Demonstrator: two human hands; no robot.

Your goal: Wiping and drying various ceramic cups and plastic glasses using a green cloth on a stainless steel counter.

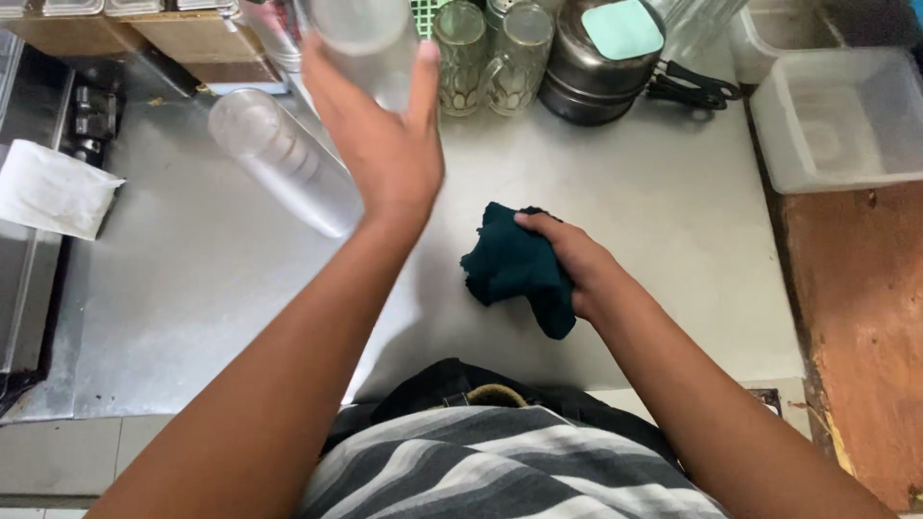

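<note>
Two hands are at work over the steel counter (663, 221): my left hand (385, 144) is raised and wrapped around a frosted clear tumbler (361, 38), thumb on one side and fingers up the other, so the cup is held upright near the back of the counter; my right hand (572, 259) is lower, closed on a dark teal cloth (514, 269) that is bunched up and pressed against the metal just in front of my striped shirt (500, 471). A stack of clear plastic cups (284, 159) lies on its side to the left of my raised arm, mouth pointing toward the back left. Behind the tumbler stand two patterned glass mugs (490, 53), touching one another, and just beside them on the right sits a round steel pot (596, 58) with a pale green squarish lid (623, 27) lying on top; black handles (692, 86) stick out from behind it. On the far right a frosted rectangular plastic tub (836, 115) rests partly on the worn wooden ledge (856, 327), with another tub (769, 38) behind it. At the left edge a white folded paper or cloth (53, 187) hangs over a dark metal unit (29, 288). I see no label or sign that I can make out.
</note>
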